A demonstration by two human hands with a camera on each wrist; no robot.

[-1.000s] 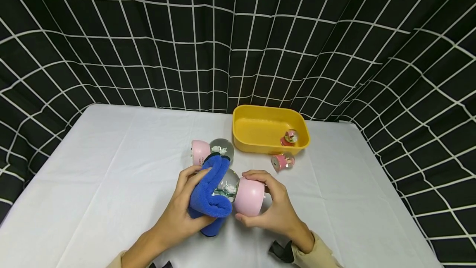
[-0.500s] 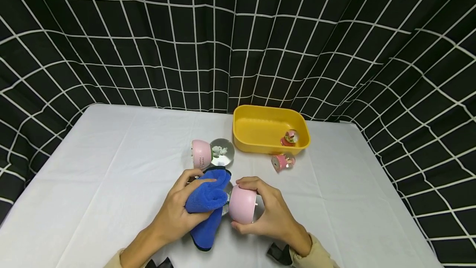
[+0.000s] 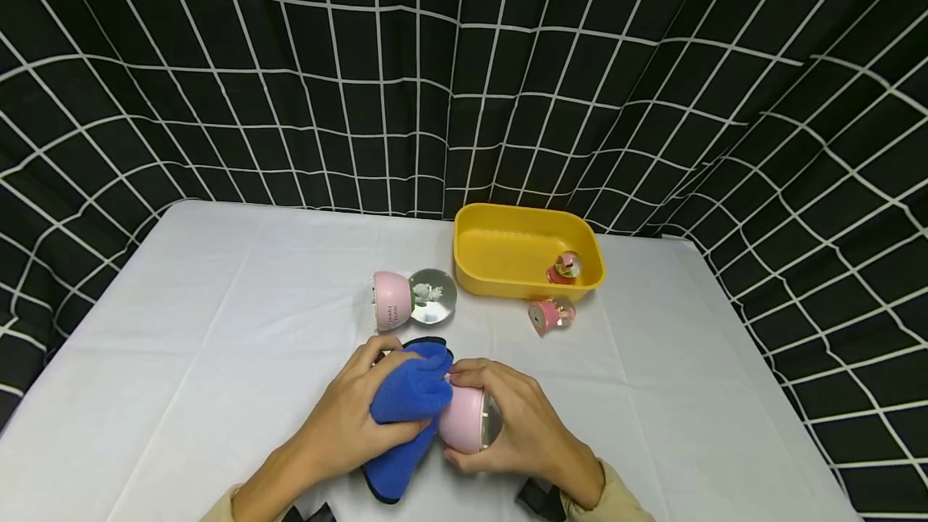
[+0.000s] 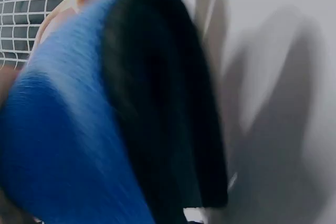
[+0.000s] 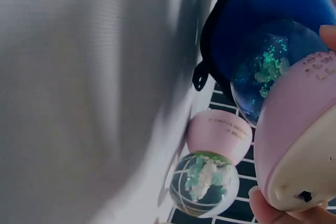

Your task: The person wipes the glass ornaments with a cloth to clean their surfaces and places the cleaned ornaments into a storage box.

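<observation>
My left hand (image 3: pixel 355 409) grips a folded blue cloth (image 3: pixel 409 393) with a black edge, wrapped over the glass ball of a snow globe. The globe's pink base (image 3: pixel 461 419) is in my right hand (image 3: pixel 518 417), thumb and fingers around its sides. In the right wrist view the clear ball (image 5: pixel 270 69) shows green glitter inside, lying against the cloth. The left wrist view is mostly filled by the cloth (image 4: pixel 79 129). Just beyond my hands a second snow globe (image 3: pixel 391 300) with a pink base lies on its side on the table.
A yellow bin (image 3: pixel 493 288) stands at the back, with a small red-based snow globe (image 3: pixel 562 269) in it. Another small pink snow globe (image 3: pixel 551 316) lies at its front. The table has a white cloth (image 3: pixel 217 329); a black gridded curtain (image 3: pixel 406 87) hangs behind.
Both hands have come nearer to me with the cloth and the snow globe. The cloth has slid round over the ball, covering more of it in the head view. The other globes have stayed put.
</observation>
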